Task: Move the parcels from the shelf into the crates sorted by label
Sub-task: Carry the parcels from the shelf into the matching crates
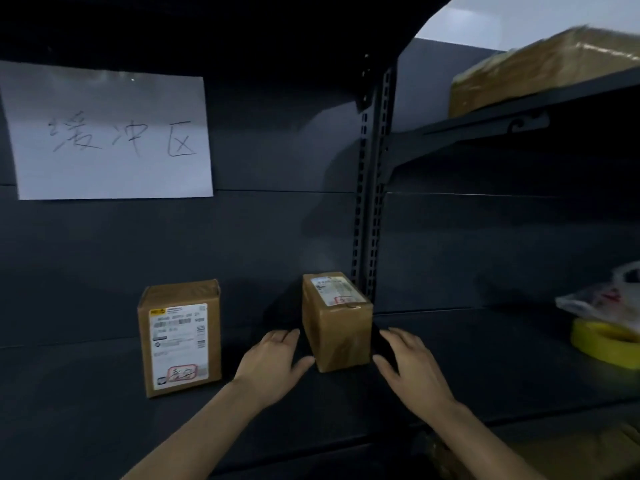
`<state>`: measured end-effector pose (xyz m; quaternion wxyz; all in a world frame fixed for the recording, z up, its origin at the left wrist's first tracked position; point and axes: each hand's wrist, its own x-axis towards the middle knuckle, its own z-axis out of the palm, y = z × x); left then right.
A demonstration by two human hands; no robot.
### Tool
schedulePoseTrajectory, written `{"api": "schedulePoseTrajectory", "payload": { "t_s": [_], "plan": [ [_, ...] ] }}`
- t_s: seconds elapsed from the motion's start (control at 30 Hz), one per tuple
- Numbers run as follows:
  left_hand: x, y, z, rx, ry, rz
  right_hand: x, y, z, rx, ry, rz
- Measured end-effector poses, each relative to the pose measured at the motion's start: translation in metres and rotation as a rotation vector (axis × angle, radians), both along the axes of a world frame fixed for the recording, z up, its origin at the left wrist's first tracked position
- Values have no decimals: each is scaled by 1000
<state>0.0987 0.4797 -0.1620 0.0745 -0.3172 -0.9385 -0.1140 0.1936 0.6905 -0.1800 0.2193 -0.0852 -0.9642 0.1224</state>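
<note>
Our left hand (273, 358) and right hand (408, 365), both spread apart, flank the taped parcel (336, 323) to lift it evenly.

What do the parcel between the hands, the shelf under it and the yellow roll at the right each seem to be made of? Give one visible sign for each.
Parcel: brown cardboard, probably wrapped in glossy tape; its front shows a soft sheen.
Shelf: likely dark painted metal, matt; the upright beside it has punched slots.
Yellow roll: probably plastic adhesive tape; a smooth ring with a hollow middle.
</note>
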Motion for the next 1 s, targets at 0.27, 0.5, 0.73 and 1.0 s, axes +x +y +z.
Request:
{"api": "schedulePoseTrajectory", "payload": {
  "t_s": [0.27, 0.5, 0.73, 1.0],
  "plan": [
    [-24, 38, 13, 52, -29, 8, -30, 25, 23, -133, -31, 6],
    [-37, 56, 10, 358, -310, 4, -62, 16, 33, -727, -81, 130],
    [-24, 60, 7, 679, -410, 46, -62, 0, 24, -927, 7, 125],
    [-1, 12, -21, 750, -280, -114, -43, -29, 1, -818, 99, 250]
  ]
}}
